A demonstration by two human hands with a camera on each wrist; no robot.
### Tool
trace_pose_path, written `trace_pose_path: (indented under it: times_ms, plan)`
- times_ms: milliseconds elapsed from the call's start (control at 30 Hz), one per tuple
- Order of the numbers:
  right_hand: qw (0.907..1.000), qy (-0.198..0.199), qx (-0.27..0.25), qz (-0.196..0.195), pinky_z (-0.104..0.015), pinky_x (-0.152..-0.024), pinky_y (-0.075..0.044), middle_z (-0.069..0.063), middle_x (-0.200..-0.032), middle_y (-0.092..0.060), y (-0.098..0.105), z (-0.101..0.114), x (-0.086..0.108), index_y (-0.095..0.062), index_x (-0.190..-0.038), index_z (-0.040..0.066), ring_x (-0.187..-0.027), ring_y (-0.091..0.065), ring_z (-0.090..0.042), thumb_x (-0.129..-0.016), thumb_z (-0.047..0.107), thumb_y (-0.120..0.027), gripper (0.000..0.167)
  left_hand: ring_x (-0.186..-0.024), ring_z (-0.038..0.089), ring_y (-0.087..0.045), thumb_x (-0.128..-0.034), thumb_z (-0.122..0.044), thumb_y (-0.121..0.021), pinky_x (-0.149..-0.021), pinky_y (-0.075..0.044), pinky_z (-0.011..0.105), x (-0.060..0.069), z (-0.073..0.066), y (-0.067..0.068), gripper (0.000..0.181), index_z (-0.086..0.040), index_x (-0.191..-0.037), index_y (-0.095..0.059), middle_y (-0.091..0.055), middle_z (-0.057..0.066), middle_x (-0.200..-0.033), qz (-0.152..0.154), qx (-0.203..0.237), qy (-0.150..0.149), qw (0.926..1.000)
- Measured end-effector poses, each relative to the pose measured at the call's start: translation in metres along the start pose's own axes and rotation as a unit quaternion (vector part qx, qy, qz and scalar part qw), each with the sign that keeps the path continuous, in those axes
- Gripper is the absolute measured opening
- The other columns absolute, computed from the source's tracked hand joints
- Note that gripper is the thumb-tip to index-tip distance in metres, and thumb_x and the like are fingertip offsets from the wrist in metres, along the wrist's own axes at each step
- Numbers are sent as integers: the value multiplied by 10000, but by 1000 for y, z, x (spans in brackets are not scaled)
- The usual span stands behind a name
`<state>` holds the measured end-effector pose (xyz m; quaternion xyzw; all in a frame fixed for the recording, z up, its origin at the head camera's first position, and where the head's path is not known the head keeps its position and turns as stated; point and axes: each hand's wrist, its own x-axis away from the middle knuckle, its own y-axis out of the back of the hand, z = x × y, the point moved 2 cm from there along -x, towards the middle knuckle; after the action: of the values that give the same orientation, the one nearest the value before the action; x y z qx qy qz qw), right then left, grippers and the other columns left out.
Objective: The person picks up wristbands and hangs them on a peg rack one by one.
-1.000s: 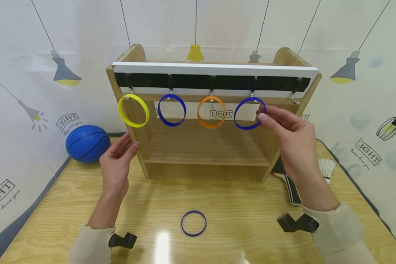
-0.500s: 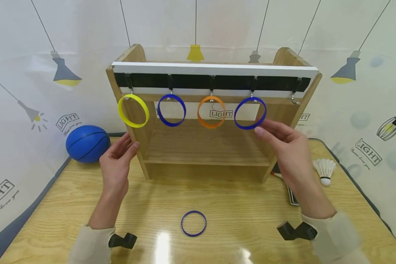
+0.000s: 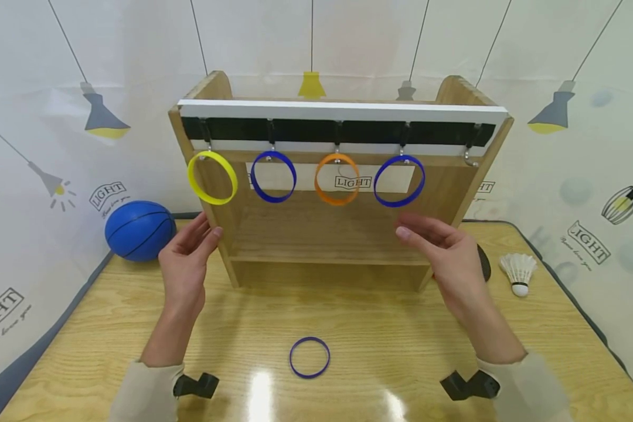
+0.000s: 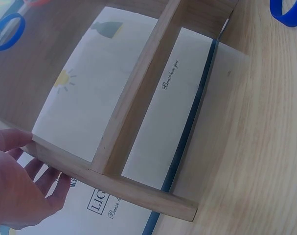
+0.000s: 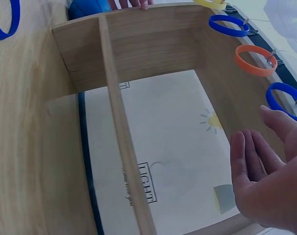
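My left hand (image 3: 183, 266) grips the left side panel of a small wooden shelf (image 3: 327, 243), thumb on the near side and fingers behind it. Along the shelf's top, a row of hooks bears a yellow wristband (image 3: 218, 201), a blue wristband (image 3: 268, 198), an orange wristband (image 3: 337, 203) and another blue wristband (image 3: 395, 204). The rightmost hook (image 3: 470, 160) holds no band. My right hand (image 3: 448, 258) hovers before the shelf, below the right blue band, fingers loosely bent and holding nothing. One more blue wristband (image 3: 310, 376) lies on the table in front.
A blue ball (image 3: 139, 230) sits left of the shelf, close to my left hand. On the right lie a shuttlecock (image 3: 519, 273) and a dark rounded object (image 3: 483, 262), mostly hidden by my right hand. A printed sheet covers the wall behind the wooden table (image 3: 369, 328).
My right hand has let go of the right blue wristband and moved down and left, away from it. That band stays hanging on its hook. My left hand has kept its place.
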<state>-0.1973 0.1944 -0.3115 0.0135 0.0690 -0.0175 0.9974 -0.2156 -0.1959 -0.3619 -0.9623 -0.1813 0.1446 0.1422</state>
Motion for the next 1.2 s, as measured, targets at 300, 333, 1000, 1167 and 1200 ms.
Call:
trace_pose_path:
  times_ms: [300, 333, 1000, 1167, 1200]
  plan:
    - [9998, -29, 162, 148, -233, -928, -474, -98, -1190, -680, -3, -17, 4, -684, -1221, 63, -1061, -639, -205, -859, 287, -781, 437, -1137, 214, -617, -846, -68, -772, -875, -527, 252, 0, 0, 0, 416, -87, -1252, -681, -662, 98, -1232, 11, -47, -7, 10000]
    - [9997, -24, 173, 171, -231, -928, -475, -92, -1188, -680, -4, -19, 5, -686, -1218, 62, -1055, -640, -197, -861, 285, -779, 431, -1137, 216, -617, -847, -68, -771, -875, -527, 253, 0, 0, 0, 413, -87, -1251, -682, -662, 98, -1232, 14, -58, -19, 10000]
    - [9912, -266, 643, 1130, -328, -886, -519, -67, -1087, -711, -32, -61, 18, -721, -1132, 75, -1005, -659, -236, -858, 288, -781, 352, -1148, 222, -611, -848, -69, -769, -878, -526, 253, 0, 0, 0, 412, -86, -1251, -682, -660, 102, -1235, 29, -66, -54, 10000]
    - [9823, -377, 753, 1672, -436, -859, -542, -93, -1037, -717, -43, -71, 23, -721, -1111, 46, -958, -667, -334, -869, 242, -772, 316, -1154, 222, -607, -850, -75, -769, -878, -525, 251, 0, 1, 0, 414, -90, -1254, -681, -657, 100, -1240, 34, -82, -40, 10000]
    - [9796, -399, 788, 1803, -462, -850, -543, -95, -1025, -719, -45, -73, 24, -722, -1109, 50, -951, -663, -362, -874, 238, -768, 305, -1153, 222, -608, -850, -74, -769, -878, -525, 251, 0, 1, 0, 414, -90, -1254, -681, -658, 101, -1240, 33, -76, -40, 10000]
